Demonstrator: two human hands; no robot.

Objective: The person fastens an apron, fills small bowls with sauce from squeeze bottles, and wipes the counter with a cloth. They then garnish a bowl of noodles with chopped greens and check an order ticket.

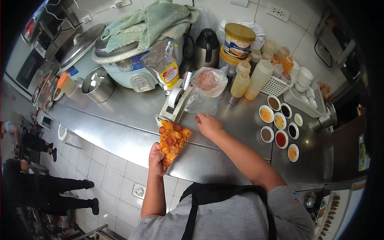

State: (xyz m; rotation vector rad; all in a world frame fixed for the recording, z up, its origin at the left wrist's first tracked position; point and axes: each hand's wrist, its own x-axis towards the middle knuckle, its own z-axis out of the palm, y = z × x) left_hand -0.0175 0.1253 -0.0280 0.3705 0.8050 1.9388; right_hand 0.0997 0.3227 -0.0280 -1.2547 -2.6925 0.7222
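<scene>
My left hand (156, 160) is closed around the pointed end of a pepperoni pizza slice (173, 141), holding it up at the counter's front edge. Behind the slice stands a tape dispenser (173, 107) with a white roll. My right hand (210, 125) is closed just above the steel counter, to the right of the slice. A tiny reddish-brown bit shows at its fingertips, too small to name. Just beyond that hand lies a clear plastic bag (207, 86) with something pinkish inside.
Rice cookers (138, 66), one under a green towel (152, 24), line the back left. A thermos jug (206, 48) and sauce bottles (258, 80) stand behind. Several sauce cups (281, 139) sit right. Two people are at left; one wears black (40, 188).
</scene>
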